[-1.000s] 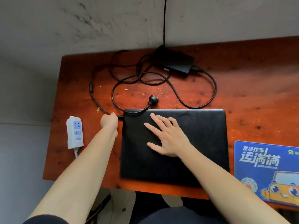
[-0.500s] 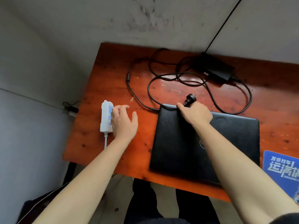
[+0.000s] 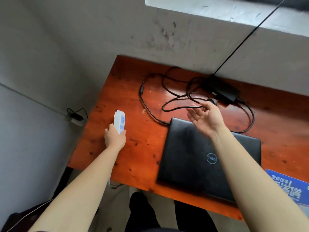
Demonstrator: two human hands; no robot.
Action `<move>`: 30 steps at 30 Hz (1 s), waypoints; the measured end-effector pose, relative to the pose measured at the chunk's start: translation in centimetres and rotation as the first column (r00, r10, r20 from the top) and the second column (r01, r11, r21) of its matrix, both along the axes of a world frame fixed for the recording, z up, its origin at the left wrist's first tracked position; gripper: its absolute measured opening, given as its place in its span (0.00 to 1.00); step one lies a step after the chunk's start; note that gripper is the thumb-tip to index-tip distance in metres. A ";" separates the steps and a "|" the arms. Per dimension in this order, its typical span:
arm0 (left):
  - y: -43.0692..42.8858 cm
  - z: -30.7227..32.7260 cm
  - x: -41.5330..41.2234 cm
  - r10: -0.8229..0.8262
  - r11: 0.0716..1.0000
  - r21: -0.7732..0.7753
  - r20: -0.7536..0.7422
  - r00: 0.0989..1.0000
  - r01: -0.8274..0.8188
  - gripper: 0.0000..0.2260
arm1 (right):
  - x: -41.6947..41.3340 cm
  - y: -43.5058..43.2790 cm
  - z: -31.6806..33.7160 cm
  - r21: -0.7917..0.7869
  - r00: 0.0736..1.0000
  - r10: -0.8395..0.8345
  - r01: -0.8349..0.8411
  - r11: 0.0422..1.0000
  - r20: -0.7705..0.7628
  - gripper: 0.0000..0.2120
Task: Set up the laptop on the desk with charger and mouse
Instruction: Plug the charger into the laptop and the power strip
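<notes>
Charger step: centre-left, the left hand (image 3: 115, 137) grips the white plastic power strip (image 3: 119, 121); the right hand (image 3: 205, 118) pinches the black charger plug (image 3: 211, 101) (other fingers spread). Next, the plug needs aligning with the strip.

Just had a worn reddish-orange wooden desk (image 3: 127, 91) shoved against a scuffed grey concrete wall (image 3: 100, 30), dark smudges all over. Spotted a brighter pale ledge (image 3: 209, 9) up top, some glare on the desktop, dull greyish floor (image 3: 163, 208) underneath.

Power strip (image 3: 120, 121) at desk (image 3: 142, 156) left edge; laptop (image 3: 192, 156) centre; charger brick (image 3: 222, 91) behind laptop; mouse pad (image 3: 287, 186) right of laptop.
</notes>
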State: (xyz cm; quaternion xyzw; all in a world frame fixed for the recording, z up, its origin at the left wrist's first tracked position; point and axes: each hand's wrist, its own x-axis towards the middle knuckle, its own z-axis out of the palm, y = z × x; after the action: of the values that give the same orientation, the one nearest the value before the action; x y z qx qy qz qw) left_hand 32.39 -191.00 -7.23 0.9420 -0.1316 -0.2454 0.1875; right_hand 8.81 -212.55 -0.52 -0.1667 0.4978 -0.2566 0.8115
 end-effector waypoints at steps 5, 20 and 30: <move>1.3 2.0 0.1 -0.033 0.991 -0.134 -0.035 0.999 0.028 0.16 | 3.2 1.1 6.0 -0.255 0.985 0.151 -0.126 0.959 0.084 0.09; 3.4 8.9 0.6 -0.230 0.928 -0.264 0.154 0.961 0.264 0.17 | 7.9 11.5 5.1 -0.524 0.425 0.376 -0.824 -0.216 -0.823 0.13; 4.7 10.1 -0.3 -0.253 0.891 -0.339 0.186 0.949 0.304 0.19 | 8.9 12.6 3.6 -0.400 0.342 0.229 -0.866 -0.300 -0.911 0.14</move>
State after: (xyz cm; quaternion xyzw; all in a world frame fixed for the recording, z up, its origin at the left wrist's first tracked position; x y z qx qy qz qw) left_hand 32.10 -186.28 2.86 0.8769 -0.3210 -0.1759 0.3116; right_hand 17.75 -199.96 3.04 -0.9146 0.2282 0.0129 0.3335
